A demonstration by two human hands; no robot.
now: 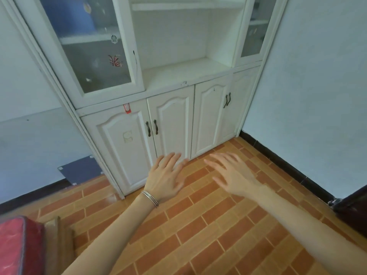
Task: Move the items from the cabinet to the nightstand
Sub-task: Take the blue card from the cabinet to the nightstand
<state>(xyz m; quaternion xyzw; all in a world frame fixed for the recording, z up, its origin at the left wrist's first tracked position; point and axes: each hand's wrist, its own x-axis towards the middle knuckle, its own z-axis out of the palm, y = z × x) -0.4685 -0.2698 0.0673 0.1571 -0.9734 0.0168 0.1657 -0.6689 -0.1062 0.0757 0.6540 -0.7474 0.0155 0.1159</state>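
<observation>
Both hands, left point(165, 175) and right point(232, 173), spread before white cabinet point(172, 120).

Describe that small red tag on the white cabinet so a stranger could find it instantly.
Start at the tall white cabinet and its left glass door. Just below that door, on the ledge above the leftmost lower door, sits the small red tag. It is solid red, unlike the thin-lined red sticker on the glass.
</observation>
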